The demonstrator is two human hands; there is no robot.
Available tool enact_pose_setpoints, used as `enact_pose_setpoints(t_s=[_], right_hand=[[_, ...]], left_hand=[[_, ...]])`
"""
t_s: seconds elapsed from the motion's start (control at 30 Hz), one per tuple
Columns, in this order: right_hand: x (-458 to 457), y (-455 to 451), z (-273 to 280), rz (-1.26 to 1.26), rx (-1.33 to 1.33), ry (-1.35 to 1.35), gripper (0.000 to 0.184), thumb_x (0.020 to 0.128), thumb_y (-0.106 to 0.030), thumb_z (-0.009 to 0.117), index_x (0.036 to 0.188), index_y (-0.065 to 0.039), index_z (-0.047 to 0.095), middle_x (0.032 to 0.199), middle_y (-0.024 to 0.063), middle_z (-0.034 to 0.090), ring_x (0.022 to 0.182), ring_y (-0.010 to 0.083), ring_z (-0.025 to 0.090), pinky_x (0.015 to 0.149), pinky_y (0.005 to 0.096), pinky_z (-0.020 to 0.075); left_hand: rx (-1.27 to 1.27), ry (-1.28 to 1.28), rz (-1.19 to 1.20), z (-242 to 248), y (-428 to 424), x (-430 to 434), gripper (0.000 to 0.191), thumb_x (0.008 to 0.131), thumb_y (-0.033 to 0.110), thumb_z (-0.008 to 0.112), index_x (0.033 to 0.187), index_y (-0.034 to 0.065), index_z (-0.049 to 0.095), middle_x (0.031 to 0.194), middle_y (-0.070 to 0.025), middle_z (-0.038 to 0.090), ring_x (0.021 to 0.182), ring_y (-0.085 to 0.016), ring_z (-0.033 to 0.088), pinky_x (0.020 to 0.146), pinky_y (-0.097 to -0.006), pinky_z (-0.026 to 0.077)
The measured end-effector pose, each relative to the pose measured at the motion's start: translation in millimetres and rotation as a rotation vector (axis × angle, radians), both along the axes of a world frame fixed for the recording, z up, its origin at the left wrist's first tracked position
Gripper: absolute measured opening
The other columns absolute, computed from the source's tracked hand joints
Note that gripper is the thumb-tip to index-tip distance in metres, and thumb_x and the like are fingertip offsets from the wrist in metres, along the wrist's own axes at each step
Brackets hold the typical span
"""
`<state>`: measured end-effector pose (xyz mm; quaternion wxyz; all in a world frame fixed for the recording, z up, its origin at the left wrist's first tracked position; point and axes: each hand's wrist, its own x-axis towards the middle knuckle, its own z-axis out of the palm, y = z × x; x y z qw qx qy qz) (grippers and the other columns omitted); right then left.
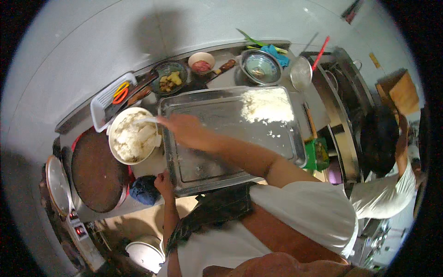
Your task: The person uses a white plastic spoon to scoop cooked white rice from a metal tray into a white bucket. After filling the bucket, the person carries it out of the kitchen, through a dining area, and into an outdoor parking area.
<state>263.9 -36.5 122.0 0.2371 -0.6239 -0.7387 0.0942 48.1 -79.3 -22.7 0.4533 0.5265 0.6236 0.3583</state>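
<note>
My right hand (pixel 183 131) reaches across a metal tray (pixel 214 138) and grips a white rice paddle (pixel 145 120). The paddle's far end is in a white pot (pixel 112 138) heaped with cooked rice (pixel 136 140). A patch of white rice (pixel 268 105) covers the tray's far right corner, with a few loose grains nearer me. My left hand (pixel 164 183) has its fingers curled at the tray's left edge, against a dark blue cloth (pixel 143 190). Whether it grips the cloth or the tray's rim, I cannot tell.
A round brown board (pixel 98 169) lies left of the pot. Behind stand a white basket (pixel 100 104), a dark bowl of chopped food (pixel 169 82), a bowl of meat (pixel 201 65) and a metal bowl (pixel 261 67). A strainer (pixel 301 74) and another person (pixel 384 194) are at right.
</note>
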Motion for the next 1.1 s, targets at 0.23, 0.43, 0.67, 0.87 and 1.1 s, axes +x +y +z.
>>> enact_pose_setpoints(t_s=[0.23,0.43,0.67,0.87,1.1], right_hand=[[197.9,-125.3,12.0,-0.584,-0.585,-0.592,0.039,0.072,-0.011,0.048,0.11,-0.005,0.041,0.079,0.0148,0.057,0.071,0.0289,0.057,0.06,0.0396,0.0454],[222.8,-130.7,-11.8,-0.736,-0.586,-0.598,0.026,0.074,-0.009,0.042,0.097,0.002,0.048,0.074,0.0159,0.058,0.069,0.0281,0.059,0.057,0.0371,0.0469],[191.2,-125.1,-45.8,-0.719,-0.445,-0.434,0.017,0.07,-0.008,0.046,0.08,0.003,0.055,0.074,0.0188,0.057,0.068,0.032,0.058,0.06,0.0395,0.0472],[187.2,-105.5,-14.0,-0.649,-0.432,-0.528,0.018,0.072,-0.01,0.045,0.084,-0.001,0.055,0.076,0.0156,0.059,0.069,0.0294,0.058,0.055,0.0396,0.0467],[237.7,-76.2,-22.1,-0.681,-0.457,-0.657,0.015,0.072,-0.011,0.048,0.078,-0.003,0.06,0.076,0.0134,0.059,0.07,0.0259,0.06,0.06,0.0356,0.0476]], left_hand=[[0.079,-0.012,-0.041,-12.8,0.0,-3.3,0.036,0.074,0.021,0.056,0.053,-0.0036,0.041,0.045,-0.0005,0.034,0.046,-0.008,0.028,0.041,-0.0263,0.025],[0.119,-0.087,-0.046,-2.5,0.8,0.6,0.037,0.075,0.02,0.055,0.052,-0.0027,0.039,0.045,-0.0001,0.033,0.046,-0.008,0.028,0.041,-0.0275,0.023],[0.306,0.159,-0.083,-4.2,-1.2,1.0,0.035,0.076,0.019,0.055,0.053,-0.0028,0.041,0.046,-0.0006,0.035,0.046,-0.008,0.029,0.042,-0.0256,0.027],[0.022,-0.3,0.028,-23.4,3.8,-5.2,0.033,0.075,0.018,0.056,0.053,-0.002,0.042,0.048,0.0021,0.035,0.048,-0.007,0.028,0.043,-0.0246,0.025],[0.259,-0.022,-0.048,-11.2,-0.2,-3.5,0.032,0.075,0.018,0.057,0.055,-0.0034,0.043,0.048,0.0013,0.037,0.049,-0.007,0.029,0.044,-0.0244,0.027]])
